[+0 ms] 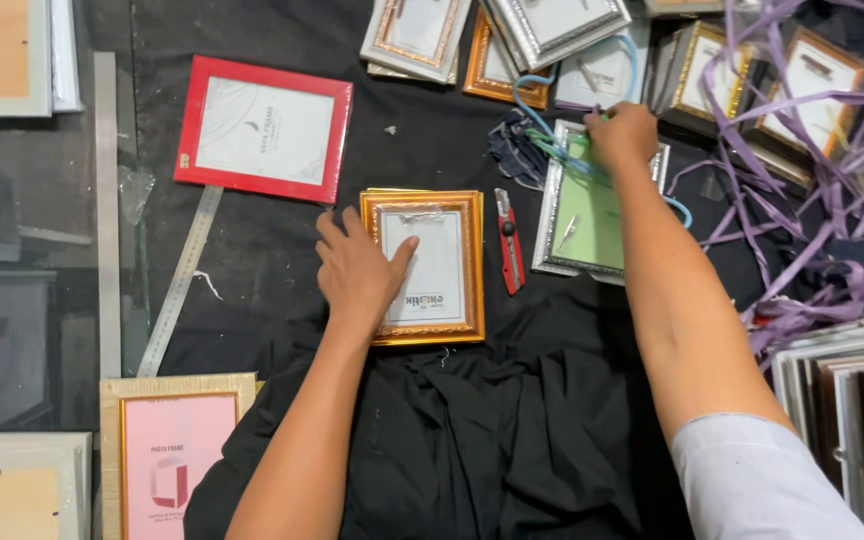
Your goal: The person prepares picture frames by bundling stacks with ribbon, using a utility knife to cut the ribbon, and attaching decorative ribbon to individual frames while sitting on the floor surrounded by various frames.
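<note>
Our left hand [357, 268] lies flat and open, palm down, on the small gold-coloured rectangular picture frame [430, 268] nearest us, fingers spread across its left rail and onto the white backing sheet, pressing rather than gripping; a second gold edge peeks out from beneath, so it seems to sit on another frame. Just to the right of that pressing hand lies a red utility knife [509, 241], untouched, on the black cloth [472, 430] covering the work surface. Farther out, our right hand [622, 135] is closed at the top edge of a silver ornate frame with a green backing [592, 205], fingers pinched on what looks like a light blue plastic strap [552, 120] looped beside it; just what they pinch we cannot tell. We judge the step in hand to be steadying the gold frame while fetching or freeing something at the silver one. Left of the pressing hand sit a red-bordered wrapped frame [264, 128] and a steel ruler [180, 282]; beyond and right of the reaching hand lie more stacked frames [512, 40] and a tangle of purple strapping [812, 200].
</note>
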